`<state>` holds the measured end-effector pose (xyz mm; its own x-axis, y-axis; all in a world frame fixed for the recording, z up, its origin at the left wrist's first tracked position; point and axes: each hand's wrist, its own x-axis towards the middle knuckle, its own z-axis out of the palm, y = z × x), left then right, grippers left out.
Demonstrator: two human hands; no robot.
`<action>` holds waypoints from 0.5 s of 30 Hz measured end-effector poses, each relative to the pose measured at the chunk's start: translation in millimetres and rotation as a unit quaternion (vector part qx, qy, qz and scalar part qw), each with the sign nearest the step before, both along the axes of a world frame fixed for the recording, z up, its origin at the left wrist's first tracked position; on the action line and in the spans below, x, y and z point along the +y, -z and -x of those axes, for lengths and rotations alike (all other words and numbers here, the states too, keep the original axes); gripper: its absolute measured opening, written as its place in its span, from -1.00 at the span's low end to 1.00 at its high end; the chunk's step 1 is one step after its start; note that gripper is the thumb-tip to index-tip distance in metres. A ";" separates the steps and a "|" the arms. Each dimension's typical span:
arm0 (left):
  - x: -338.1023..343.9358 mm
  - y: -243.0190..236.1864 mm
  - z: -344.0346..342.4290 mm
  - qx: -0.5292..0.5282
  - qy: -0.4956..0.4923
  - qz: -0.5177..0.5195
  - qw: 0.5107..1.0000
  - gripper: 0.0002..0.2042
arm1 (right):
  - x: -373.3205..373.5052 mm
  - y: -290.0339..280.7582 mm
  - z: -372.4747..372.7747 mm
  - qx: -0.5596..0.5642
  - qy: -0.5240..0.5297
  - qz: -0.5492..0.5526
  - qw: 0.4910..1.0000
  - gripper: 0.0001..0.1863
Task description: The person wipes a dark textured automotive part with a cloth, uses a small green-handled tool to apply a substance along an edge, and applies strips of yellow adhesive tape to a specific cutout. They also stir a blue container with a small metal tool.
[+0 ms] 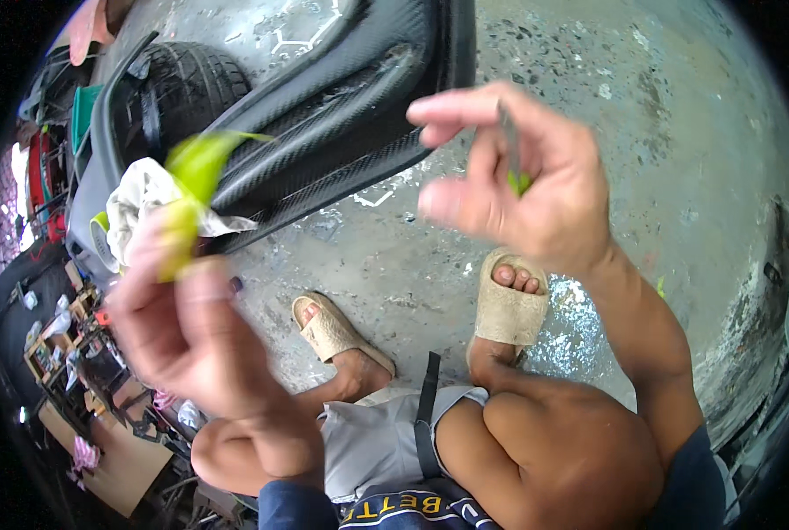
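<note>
My left hand [204, 344], blurred by motion, pinches a lime-green strip of tape [198, 168] between thumb and fingers. The strip's far part lifts free and narrows to a thin tip. My right hand [536, 177] is raised across from it, thumb and index finger apart. Tucked among its fingers is a thin grey blade-like tool [510, 137], with a small lime-green bit beside the palm; its exact kind is unclear. Beyond both hands lies a dark car bumper [324, 115] with a carbon-weave pattern. A crumpled white cloth [143, 199] rests on it near my left hand.
A lime-edged roll [101, 240] sits by the cloth. Behind the bumper stands a black tyre [196, 84]. Cluttered parts and a cardboard sheet [116, 455] fill the left side. My sandalled feet [511, 305] are on the wet, stained concrete floor [695, 177].
</note>
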<state>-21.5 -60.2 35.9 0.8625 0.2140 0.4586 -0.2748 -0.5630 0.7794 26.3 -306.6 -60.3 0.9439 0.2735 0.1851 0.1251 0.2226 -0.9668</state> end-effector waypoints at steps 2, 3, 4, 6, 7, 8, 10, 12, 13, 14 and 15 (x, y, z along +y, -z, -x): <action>-44.6 5.4 5.6 0.129 0.102 0.139 0.977 -0.82 | 5.9 -8.0 8.7 0.005 -0.051 -0.055 0.997 -0.31; -55.8 13.8 7.0 0.138 0.132 0.200 0.961 -0.82 | 7.4 -13.0 12.4 0.032 -0.059 -0.059 0.996 -0.37; -65.5 18.3 9.1 0.150 0.142 0.257 0.944 -0.84 | 8.0 -16.3 15.5 0.060 -0.066 -0.059 0.994 -0.44; -73.6 22.2 11.2 0.157 0.108 0.310 0.931 -0.82 | 12.3 -9.9 18.1 0.108 -0.045 -0.107 0.987 -0.56; -72.2 23.2 12.8 0.166 0.102 0.312 0.930 -0.82 | 13.5 -8.2 18.3 0.126 -0.040 -0.117 0.984 -0.61; -70.3 24.7 14.7 0.175 0.096 0.313 0.928 -0.82 | 14.1 -6.6 18.8 0.144 -0.034 -0.127 0.981 -0.66; -70.2 27.2 14.9 0.183 0.094 0.316 0.926 -0.83 | 7.0 -10.0 13.5 0.141 -0.032 -0.107 0.984 -0.73; -70.3 29.6 13.7 0.183 0.097 0.311 0.928 -0.83 | 2.8 -10.5 8.2 0.116 -0.031 -0.085 0.989 -0.78; -70.1 30.5 13.0 0.181 0.088 0.322 0.925 -0.83 | 4.6 -8.6 7.0 0.096 -0.024 -0.083 0.992 -0.80; -69.9 31.2 12.2 0.179 0.079 0.334 0.922 -0.84 | 4.7 -9.2 6.7 0.091 -0.019 -0.080 0.992 -0.82; -69.0 31.5 11.4 0.176 0.069 0.345 0.919 -0.84 | 5.4 -9.9 6.3 0.086 -0.014 -0.078 0.993 -0.84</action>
